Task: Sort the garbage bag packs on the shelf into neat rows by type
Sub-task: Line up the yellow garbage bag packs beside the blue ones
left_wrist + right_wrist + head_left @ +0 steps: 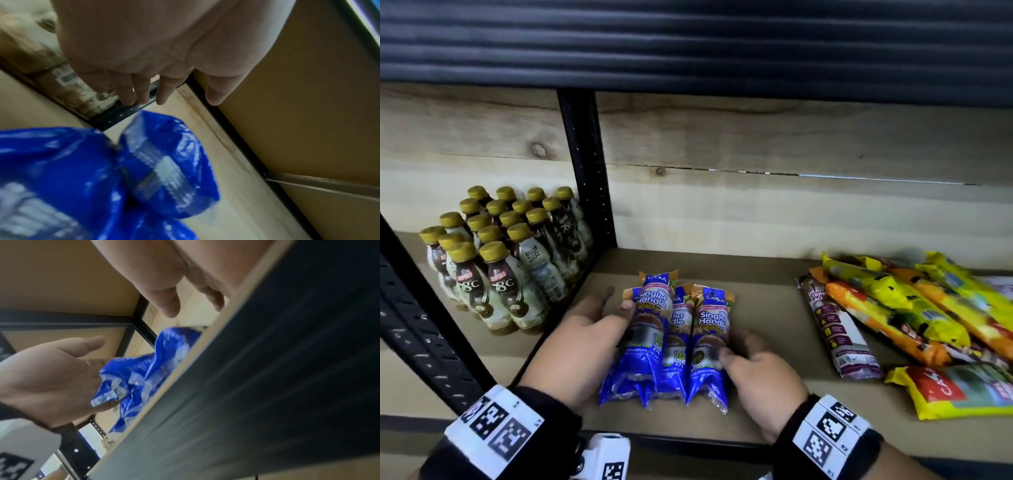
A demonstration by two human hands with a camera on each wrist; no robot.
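Note:
Three blue "Singlet Handle" garbage bag packs (671, 342) lie side by side, lengthwise, in the middle of the brown shelf board (763, 308). My left hand (613, 305) lies along the left pack's side with straight fingers and the thumb on top. My right hand (736, 346) lies against the right pack (710, 342), thumb on its face. In the left wrist view the left hand (144, 91) has straight fingers beyond a blue pack (164, 162). The right wrist view shows the right hand (185, 305) relaxed, and the left hand's palm (51, 369) against the blue packs (144, 369).
Several gold-capped coffee bottles (503, 253) stand at the left, beyond a black upright post (589, 171). To the right lie a purple-and-white drawstring pack (839, 335), a loose pile of yellow and orange packs (911, 308) and a red-and-yellow pack (955, 390). A wooden back wall closes the shelf.

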